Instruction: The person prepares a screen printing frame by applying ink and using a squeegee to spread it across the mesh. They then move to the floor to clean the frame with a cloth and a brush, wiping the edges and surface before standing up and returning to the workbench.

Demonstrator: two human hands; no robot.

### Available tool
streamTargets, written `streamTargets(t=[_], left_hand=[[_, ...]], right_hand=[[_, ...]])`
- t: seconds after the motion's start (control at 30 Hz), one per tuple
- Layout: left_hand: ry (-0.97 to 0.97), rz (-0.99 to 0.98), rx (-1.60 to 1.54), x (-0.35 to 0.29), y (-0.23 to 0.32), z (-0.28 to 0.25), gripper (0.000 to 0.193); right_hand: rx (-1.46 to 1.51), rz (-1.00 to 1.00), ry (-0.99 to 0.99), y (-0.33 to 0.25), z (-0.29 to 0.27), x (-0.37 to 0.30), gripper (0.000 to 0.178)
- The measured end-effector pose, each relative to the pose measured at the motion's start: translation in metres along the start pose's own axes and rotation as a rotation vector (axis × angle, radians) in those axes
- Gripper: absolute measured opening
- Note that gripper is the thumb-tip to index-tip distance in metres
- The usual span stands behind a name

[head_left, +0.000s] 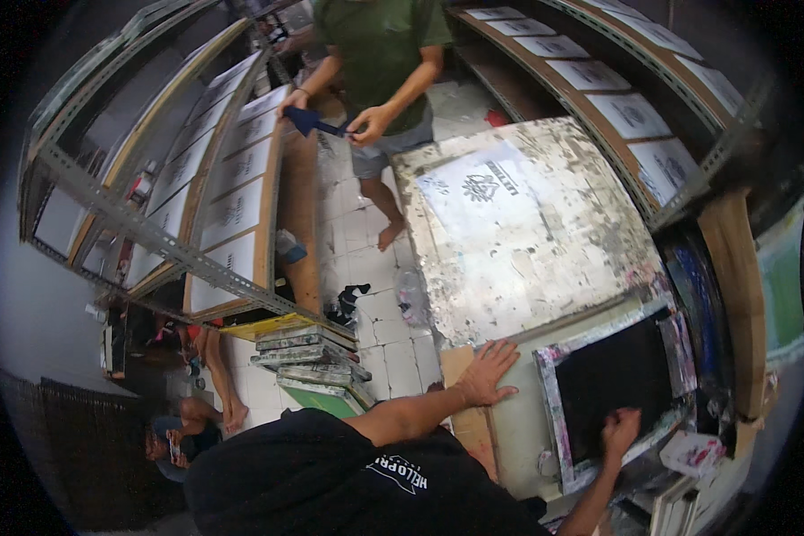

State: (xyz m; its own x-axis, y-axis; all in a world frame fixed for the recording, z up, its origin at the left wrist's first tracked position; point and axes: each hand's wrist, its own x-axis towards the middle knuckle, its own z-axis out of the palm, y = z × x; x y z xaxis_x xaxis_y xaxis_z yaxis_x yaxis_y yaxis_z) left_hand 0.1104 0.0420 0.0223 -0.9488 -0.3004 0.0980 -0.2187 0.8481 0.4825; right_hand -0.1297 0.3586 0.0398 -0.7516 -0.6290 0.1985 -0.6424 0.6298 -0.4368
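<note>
right grip: my right grip (621, 433) has its fingers curled in over the near part of the black panel (609, 380); i cannot tell whether it pinches anything small or presses on the surface.
left grip: my left grip (489, 372) is unclosed, palm down and fingers spread, holding nothing, on the pale tabletop (518, 447) and the edge of a brown strip (469, 429).
screen frame: the stained screen frame (556, 420) surrounds the black panel, directly below my right grip and to the right of my left grip, with most of the panel reaching away beyond my right knuckles.
nearer hand: the right one, inside the frame's outline; the left is apart from it, with bare tabletop between.
long axis: the frame looks near square and slightly turned; with the lens bending edges, i cannot tell which side is longer.
printed sheet: beyond both grips, a white printed sheet (456, 201) lies on a speckled board (590, 250).
pink-stained tub: just right of my right grip, a tub (692, 454) sits outside the frame.
co-worker: past my left grip, someone in a green shirt (375, 62) holds a dark blue cloth (305, 121).
</note>
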Motion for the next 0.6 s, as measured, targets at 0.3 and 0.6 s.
streamTargets(t=[0.3,0.6], left_hand=[[0.036,0.066,-0.006,0.02,0.006,0.01,0.07],[-0.038,0.019,0.055,0.016,0.013,0.009,0.074]], right_hand=[[-0.579,0.325,0.106,0.104,-0.023,0.038,0.025],[-0.287,0.242,-0.257,-0.042,-0.034,-0.062,0.009]])
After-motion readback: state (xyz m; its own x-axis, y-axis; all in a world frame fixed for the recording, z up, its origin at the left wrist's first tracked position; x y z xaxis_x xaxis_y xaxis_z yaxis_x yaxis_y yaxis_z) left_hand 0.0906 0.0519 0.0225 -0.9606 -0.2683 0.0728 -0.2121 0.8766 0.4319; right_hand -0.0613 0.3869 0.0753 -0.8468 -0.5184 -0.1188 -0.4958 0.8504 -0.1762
